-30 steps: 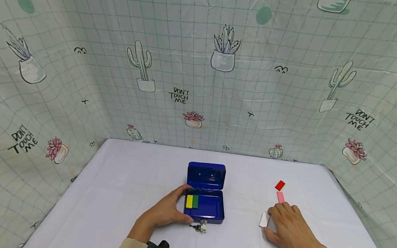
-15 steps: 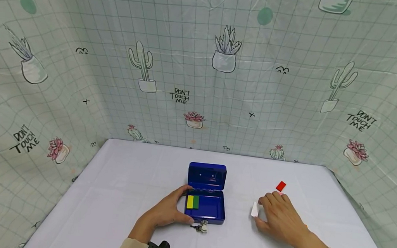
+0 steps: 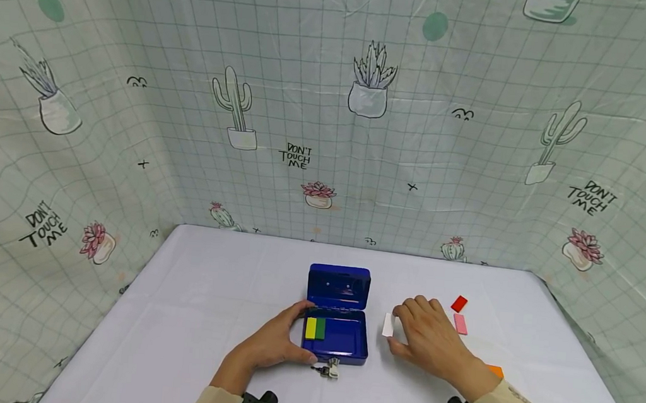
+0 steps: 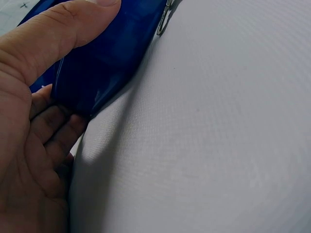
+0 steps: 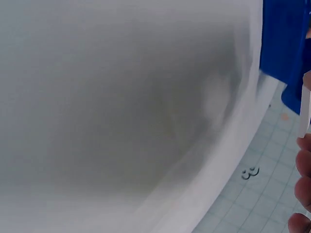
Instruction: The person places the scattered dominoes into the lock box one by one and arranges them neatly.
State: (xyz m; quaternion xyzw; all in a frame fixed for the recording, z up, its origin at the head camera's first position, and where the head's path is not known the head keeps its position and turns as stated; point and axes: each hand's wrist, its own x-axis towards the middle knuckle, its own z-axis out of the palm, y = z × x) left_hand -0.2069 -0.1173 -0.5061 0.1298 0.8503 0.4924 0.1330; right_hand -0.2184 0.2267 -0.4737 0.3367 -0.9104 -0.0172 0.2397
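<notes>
In the head view a blue metal cash box (image 3: pixel 353 343) stands on the white table with its lid (image 3: pixel 338 287) raised. Inside it, a yellow block (image 3: pixel 310 328) and a green block (image 3: pixel 320 329) lie side by side at the left. My left hand (image 3: pixel 272 340) holds the box's left side, thumb at the front corner and fingers behind; the left wrist view shows the thumb (image 4: pixel 63 34) against the blue wall. Right of the box, my right hand (image 3: pixel 429 333) pinches a white block (image 3: pixel 388 325) between thumb and fingers. In the right wrist view that block (image 5: pixel 304 111) shows only at the edge.
Small keys (image 3: pixel 322 370) hang at the box's front lock. A red block (image 3: pixel 459 303) and a pink block (image 3: pixel 461 324) lie to the right on the table (image 3: pixel 226 276). An orange block (image 3: pixel 495 371) is partly hidden behind the right wrist. A patterned curtain (image 3: pixel 265 209) surrounds the table.
My right hand has carried the white block leftward from the right side of the table toward the box, uncovering the pink and orange blocks. My left hand has stayed on the box.
</notes>
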